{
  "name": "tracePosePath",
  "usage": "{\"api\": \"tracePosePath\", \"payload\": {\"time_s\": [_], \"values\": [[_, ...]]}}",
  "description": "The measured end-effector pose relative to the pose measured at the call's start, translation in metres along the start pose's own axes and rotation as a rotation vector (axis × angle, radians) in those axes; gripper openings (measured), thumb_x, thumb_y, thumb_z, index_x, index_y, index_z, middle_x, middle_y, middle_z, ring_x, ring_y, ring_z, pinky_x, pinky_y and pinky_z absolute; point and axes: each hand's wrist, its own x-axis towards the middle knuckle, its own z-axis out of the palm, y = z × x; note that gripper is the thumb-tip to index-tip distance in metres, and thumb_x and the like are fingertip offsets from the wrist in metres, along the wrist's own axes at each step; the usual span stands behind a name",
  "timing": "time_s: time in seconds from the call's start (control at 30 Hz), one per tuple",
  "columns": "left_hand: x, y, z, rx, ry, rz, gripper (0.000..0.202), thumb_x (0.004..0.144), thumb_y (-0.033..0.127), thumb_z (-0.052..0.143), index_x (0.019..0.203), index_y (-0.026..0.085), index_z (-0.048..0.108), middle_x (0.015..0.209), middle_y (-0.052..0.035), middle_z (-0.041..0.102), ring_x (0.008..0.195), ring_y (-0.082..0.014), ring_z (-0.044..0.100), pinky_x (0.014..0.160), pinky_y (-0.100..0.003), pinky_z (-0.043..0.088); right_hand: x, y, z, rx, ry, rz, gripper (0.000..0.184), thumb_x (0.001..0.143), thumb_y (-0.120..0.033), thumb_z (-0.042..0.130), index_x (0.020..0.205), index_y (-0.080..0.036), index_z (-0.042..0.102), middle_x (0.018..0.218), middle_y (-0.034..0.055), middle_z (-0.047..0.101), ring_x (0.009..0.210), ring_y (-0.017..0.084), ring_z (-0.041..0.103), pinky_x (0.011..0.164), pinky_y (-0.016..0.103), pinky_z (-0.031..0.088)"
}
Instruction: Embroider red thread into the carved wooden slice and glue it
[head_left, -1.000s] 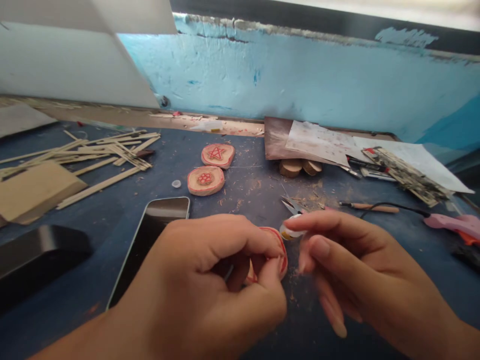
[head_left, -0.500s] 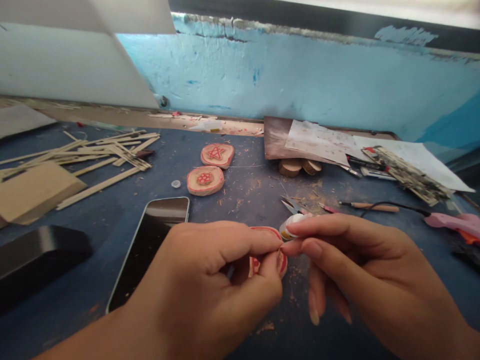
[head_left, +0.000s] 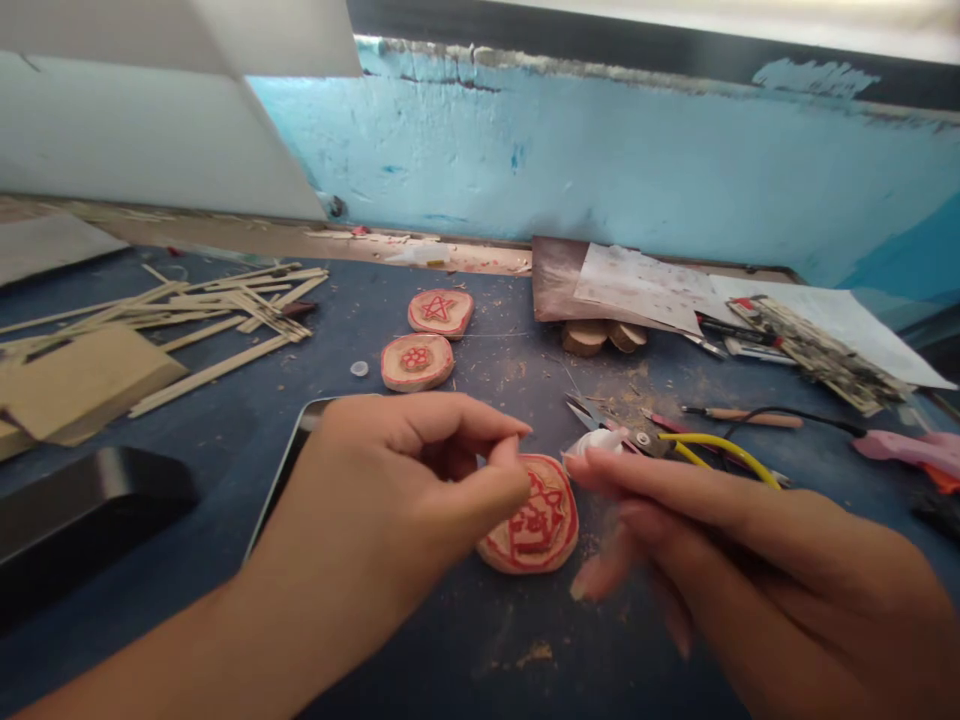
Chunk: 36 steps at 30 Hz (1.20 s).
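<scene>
My left hand (head_left: 427, 490) hovers over the workbench with its thumb and forefinger pinched. Whatever lies between those fingertips is too small or hidden to make out. Below and just right of that pinch lies a wood slice (head_left: 551, 540) with a carved design painted red and a red rim. My right hand (head_left: 697, 530) is to the right of the slice, its fingers loosely stretched and apart, the tips a little blurred. A small white bottle (head_left: 596, 442) lies just behind its forefinger. Cutting pliers (head_left: 645, 441) with yellow handles are partly covered by the same hand.
Two red-painted wood slices (head_left: 441, 312) sit farther back near a small white cap (head_left: 359, 369). A phone (head_left: 289, 455) is partly under my left arm. Wooden sticks (head_left: 217, 372), a wood block (head_left: 90, 380) and a black object (head_left: 97, 520) are left; papers (head_left: 645, 285) and a pink tool (head_left: 900, 447) right.
My hands have drawn apart: the left went up and left, the right moved slightly right and down. More of the red-painted slice and the yellow pliers handles now show.
</scene>
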Motion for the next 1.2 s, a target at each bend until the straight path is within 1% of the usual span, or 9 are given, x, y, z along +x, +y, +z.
{"api": "tracePosePath", "payload": {"time_s": [0.1, 0.2, 0.37, 0.53, 0.63, 0.73, 0.97, 1.1, 1.2], "values": [[0.008, -0.002, -0.004, -0.036, 0.022, -0.003, 0.006, 0.079, 0.029, 0.084, 0.08, 0.028, 0.09, 0.068, 0.0026, 0.083, 0.058, -0.01, 0.074, 0.051, -0.007, 0.051, 0.005, -0.001, -0.002, 0.216, -0.085, 0.202, 0.022, 0.106, -0.043, 0.074, 0.125, -0.039, 0.085, 0.071, 0.0007, 0.083, 0.042, 0.011, 0.063, 0.042, 0.019, 0.053], [0.013, -0.006, -0.005, -0.205, -0.053, -0.062, 0.007, 0.077, 0.029, 0.089, 0.082, 0.026, 0.086, 0.071, 0.004, 0.082, 0.052, -0.0062, 0.067, 0.046, -0.007, 0.046, 0.01, 0.001, -0.001, 0.492, -0.134, 0.355, 0.02, 0.105, -0.044, 0.076, 0.119, -0.031, 0.084, 0.064, 0.0032, 0.08, 0.039, 0.008, 0.059, 0.038, 0.012, 0.042], [0.015, -0.012, -0.003, -0.302, -0.173, -0.12, 0.022, 0.088, 0.038, 0.088, 0.077, 0.021, 0.081, 0.049, 0.0066, 0.061, 0.041, -0.0027, 0.044, 0.038, -0.009, 0.03, 0.012, 0.005, 0.001, 0.688, -0.077, 0.377, 0.012, 0.105, -0.036, 0.077, 0.114, -0.031, 0.082, 0.1, 0.0033, 0.085, 0.05, 0.006, 0.069, 0.04, 0.009, 0.044], [0.021, -0.014, -0.002, -0.509, -0.171, -0.224, 0.011, 0.095, 0.027, 0.076, 0.103, 0.02, 0.078, 0.075, -0.0002, 0.081, 0.046, -0.0049, 0.053, 0.046, -0.013, 0.043, 0.013, 0.001, 0.001, 0.539, -0.06, 0.362, 0.019, 0.1, -0.044, 0.082, 0.106, -0.026, 0.082, 0.084, 0.0043, 0.081, 0.045, 0.004, 0.058, 0.043, 0.01, 0.046], [0.025, -0.015, -0.002, -0.594, -0.175, -0.307, 0.002, 0.09, 0.017, 0.067, 0.09, 0.019, 0.068, 0.073, -0.0028, 0.081, 0.046, -0.0081, 0.059, 0.048, -0.015, 0.046, 0.016, -0.002, 0.002, 0.444, -0.061, 0.323, 0.019, 0.1, -0.043, 0.082, 0.105, -0.024, 0.082, 0.068, 0.0031, 0.077, 0.045, 0.005, 0.059, 0.043, 0.009, 0.046], [0.026, -0.017, -0.004, -0.598, -0.16, -0.31, 0.012, 0.088, 0.023, 0.069, 0.078, 0.017, 0.066, 0.075, -0.0074, 0.083, 0.049, -0.0103, 0.062, 0.049, -0.018, 0.047, 0.018, -0.001, 0.002, 0.384, -0.052, 0.277, 0.015, 0.098, -0.038, 0.085, 0.103, -0.024, 0.083, 0.053, -0.0007, 0.07, 0.042, 0.007, 0.061, 0.043, 0.009, 0.048], [0.027, -0.023, -0.002, -0.468, -0.124, -0.242, 0.012, 0.087, 0.03, 0.083, 0.088, 0.018, 0.085, 0.077, -0.0012, 0.075, 0.061, -0.0077, 0.053, 0.053, -0.016, 0.038, 0.02, 0.001, -0.001, 0.275, 0.055, 0.119, 0.017, 0.08, -0.021, 0.097, 0.091, -0.025, 0.085, 0.063, -0.0027, 0.077, 0.048, 0.007, 0.068, 0.047, 0.008, 0.054], [0.029, -0.03, -0.002, -0.419, -0.127, -0.29, 0.019, 0.09, 0.039, 0.082, 0.099, 0.023, 0.088, 0.077, 0.0012, 0.069, 0.064, -0.008, 0.051, 0.057, -0.018, 0.036, 0.018, 0.002, 0.001, 0.172, -0.002, 0.056, 0.005, 0.096, -0.026, 0.083, 0.1, -0.026, 0.085, 0.066, -0.0027, 0.078, 0.052, 0.009, 0.072, 0.048, 0.01, 0.057], [0.031, -0.032, -0.003, -0.386, -0.111, -0.275, 0.02, 0.086, 0.03, 0.082, 0.104, 0.025, 0.087, 0.088, 0.001, 0.075, 0.075, -0.0101, 0.061, 0.064, -0.02, 0.042, 0.016, 0.003, 0.002, 0.029, -0.018, -0.034, 0.019, 0.104, -0.02, 0.067, 0.109, -0.028, 0.084, 0.069, -0.0046, 0.078, 0.052, 0.006, 0.07, 0.051, 0.008, 0.056]]}}
